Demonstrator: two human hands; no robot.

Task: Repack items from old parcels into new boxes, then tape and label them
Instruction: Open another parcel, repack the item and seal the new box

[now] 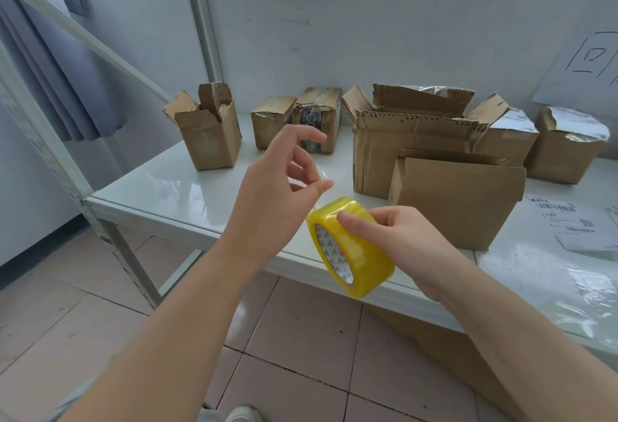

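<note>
A yellow roll of clear packing tape (pixel 359 254) hangs over the table's front edge, gripped by my right hand (pixel 398 237) with the thumb on its outer face. Just above the roll, my left hand (pixel 281 184) pinches the free end of the tape (pixel 322 175) between thumb and finger and holds it lifted off the roll. Behind my hands stands a new plain cardboard box (pixel 458 201) with its top flaps open. Behind that box is a larger torn box (pixel 401 140).
On the white glossy table (pixel 174 187) an open small box (pixel 210 134) stands at the left, two taped old parcels (pixel 297 120) at the middle, and two labelled parcels (pixel 565 144) at the right. Shipping labels (pixel 568 221) and plastic film lie at the right. A metal frame post rises behind.
</note>
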